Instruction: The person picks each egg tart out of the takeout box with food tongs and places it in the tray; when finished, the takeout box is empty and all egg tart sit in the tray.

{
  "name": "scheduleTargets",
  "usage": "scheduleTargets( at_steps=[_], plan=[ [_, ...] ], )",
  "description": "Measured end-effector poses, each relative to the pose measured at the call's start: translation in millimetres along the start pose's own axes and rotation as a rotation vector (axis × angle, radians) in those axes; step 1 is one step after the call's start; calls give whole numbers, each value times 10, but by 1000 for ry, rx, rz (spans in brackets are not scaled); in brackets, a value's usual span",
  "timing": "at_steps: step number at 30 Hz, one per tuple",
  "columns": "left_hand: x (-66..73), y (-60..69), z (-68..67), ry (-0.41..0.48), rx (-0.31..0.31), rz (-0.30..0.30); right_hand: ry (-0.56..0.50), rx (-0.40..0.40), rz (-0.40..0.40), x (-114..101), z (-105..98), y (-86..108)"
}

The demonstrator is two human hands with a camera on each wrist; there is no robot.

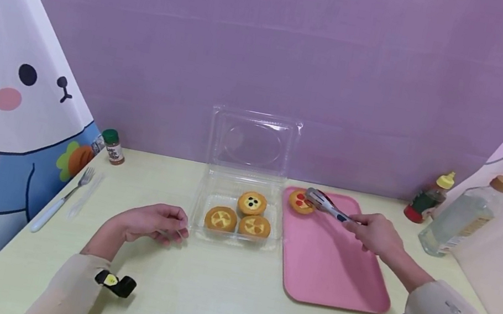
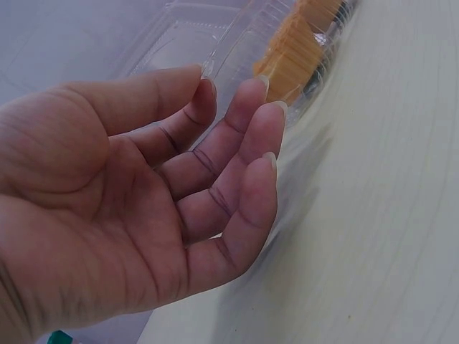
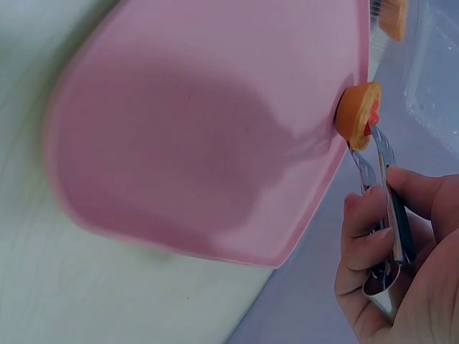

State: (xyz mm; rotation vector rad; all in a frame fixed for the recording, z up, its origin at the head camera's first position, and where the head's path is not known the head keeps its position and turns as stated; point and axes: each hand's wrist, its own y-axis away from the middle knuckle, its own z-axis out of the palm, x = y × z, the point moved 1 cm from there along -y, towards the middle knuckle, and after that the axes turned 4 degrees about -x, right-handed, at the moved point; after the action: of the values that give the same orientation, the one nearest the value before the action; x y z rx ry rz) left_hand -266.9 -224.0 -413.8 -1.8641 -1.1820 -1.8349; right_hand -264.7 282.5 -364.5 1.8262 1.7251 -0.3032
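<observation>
Across the back, a hanging purple cloth (image 1: pixel 269 59). At the left, a blue and white printed cloth (image 1: pixel 4 40) with a large rabbit. Below both, a pale wooden surface (image 1: pixel 206 300). On its right half, a flat pink tray (image 1: pixel 337 273). Just left of the tray, a clear plastic box (image 1: pixel 221 193), with its lid (image 1: pixel 253 146) raised at the back. At the far right, a clear glass bottle (image 1: pixel 459 222) with a brown cap.

Near the box's front left corner, the left grip (image 1: pixel 158 223), released, with fingers loosely bent. Above the tray, the right grip (image 1: pixel 376 235), grasping metal tongs (image 1: pixel 332 209) by the dark handles. At the left edge of the surface, a fork (image 1: pixel 64 198) with a pale handle, lying beside a thin clear strip (image 1: pixel 85 196).

Just left of the glass bottle, a sauce bottle (image 1: pixel 426 199) with a yellow cap. Behind the fork, a small spice jar (image 1: pixel 113 148) with a green lid. Inside the box, three tarts (image 1: pixel 252 203): one with dark dots behind, two with pale patterned tops in front. Over the tray's far left corner, at the tips of the tongs, a red-topped tart (image 1: pixel 296 203).
</observation>
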Motion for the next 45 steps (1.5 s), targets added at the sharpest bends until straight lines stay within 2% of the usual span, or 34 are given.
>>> scheduleTargets(
  at_steps=[13,21,45],
  plan=[
    [3,-4,-1,-2,8,-9,-17,-9,17,29,-28,-3],
    [7,4,11,0,13,-10,-5,5,-13,83,-41,-41],
    [14,-4,11,-3,11,-8,27,4,0,95,-64,-20]
  ],
)
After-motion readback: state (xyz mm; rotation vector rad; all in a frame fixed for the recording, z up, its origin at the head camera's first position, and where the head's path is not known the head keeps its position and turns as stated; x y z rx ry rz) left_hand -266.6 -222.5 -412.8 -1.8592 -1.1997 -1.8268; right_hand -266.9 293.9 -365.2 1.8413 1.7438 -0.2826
